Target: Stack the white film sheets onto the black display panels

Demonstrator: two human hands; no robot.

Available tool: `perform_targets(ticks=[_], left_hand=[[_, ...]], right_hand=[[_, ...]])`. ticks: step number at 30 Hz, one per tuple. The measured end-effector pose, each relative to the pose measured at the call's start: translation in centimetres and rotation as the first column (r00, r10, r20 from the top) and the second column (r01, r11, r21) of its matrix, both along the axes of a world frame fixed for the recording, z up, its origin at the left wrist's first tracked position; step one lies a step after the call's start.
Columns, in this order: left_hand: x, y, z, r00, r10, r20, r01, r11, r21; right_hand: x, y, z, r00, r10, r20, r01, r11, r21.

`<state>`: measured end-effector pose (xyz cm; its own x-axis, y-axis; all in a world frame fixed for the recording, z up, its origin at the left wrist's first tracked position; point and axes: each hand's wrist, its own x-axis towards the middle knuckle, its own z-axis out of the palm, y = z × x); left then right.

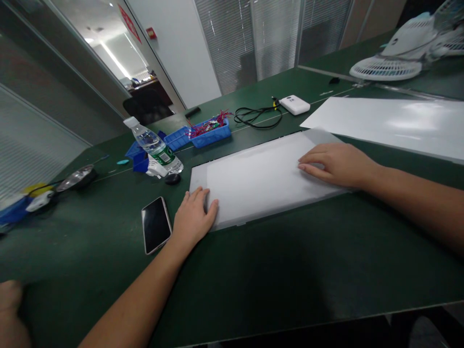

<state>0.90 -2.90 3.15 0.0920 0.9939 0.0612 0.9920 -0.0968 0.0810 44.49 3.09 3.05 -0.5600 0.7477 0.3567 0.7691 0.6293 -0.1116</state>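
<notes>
A flat white rectangular panel (257,179) with a thin dark line along its far edge lies on the green table (275,270) in front of me. My left hand (195,215) rests at the panel's left end, fingers stretched out and thumb apart over its near left corner. Toward the right end, my right hand (331,164) lies on the panel's surface with its fingers extended to the left. Neither hand has anything gripped. A smartphone (156,224) with a dark screen lies just left of my left hand.
Behind the panel are a water bottle (154,145), a blue bin (211,137) of red wires, a black cable (257,118) and a white box (295,105). Another white sheet (391,121) lies right, near white fans (387,67). Another person's hand (10,295) shows at lower left.
</notes>
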Motion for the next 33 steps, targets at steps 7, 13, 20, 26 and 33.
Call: perform_targets(ticks=[7,13,20,26,33], left_hand=[[0.0,-0.1,-0.3,1.0,0.012,0.015,-0.012,1.0,0.028],[-0.3,0.1,-0.4,0.999,0.006,0.047,-0.009,0.999,0.047],[-0.1,0.1,-0.2,1.0,0.018,0.023,-0.019,1.0,0.02],[0.1,0.0,0.1,1.0,0.02,0.011,-0.02,1.0,0.009],[0.3,0.0,0.1,1.0,0.029,-0.007,-0.029,1.0,-0.003]], right_hand=[[-1.1,0.0,-0.7,0.998,0.054,-0.025,-0.056,0.996,-0.065],[-1.3,0.0,-1.4,0.994,0.101,-0.029,-0.102,0.994,-0.038],[-1.4,-0.1,-1.7,0.986,0.166,-0.017,-0.167,0.982,-0.083],[-1.3,-0.2,-1.8,0.981,0.187,-0.056,-0.192,0.977,-0.091],[-1.2,-0.2,-0.8,0.999,0.019,-0.043,-0.02,1.0,-0.024]])
